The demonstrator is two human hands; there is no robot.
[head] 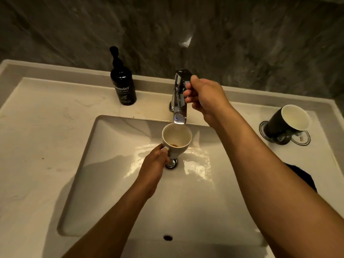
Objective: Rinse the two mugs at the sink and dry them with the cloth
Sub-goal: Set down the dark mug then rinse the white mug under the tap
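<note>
The small cream ceramic mug (176, 141) is held upright over the middle of the white rectangular sink basin (111, 183), directly under the spout of the chrome tap (179, 97) and just above the round metal drain (171, 163); a brown residue lies at its bottom. The left hand (155, 164) has its grip closed on the mug at the handle side, on the left of the cup, with the forearm coming up from the near edge. The right hand (203, 95) reaches to the far side and its grip is wrapped around the tap lever, the arm stretched diagonally over the basin. Such a mug is probably stiff, fragile and rather light, and when wet the glaze becomes slippery, so I judge the handle is the safest place to hold, away from the hard basin wall. The second mug, dark outside with a pale inside (287, 123), stands on the pale stone surface (46, 127) at far right, well apart, and a dark blue cloth (305, 178) lies nearer, partly hidden by the right arm
</note>
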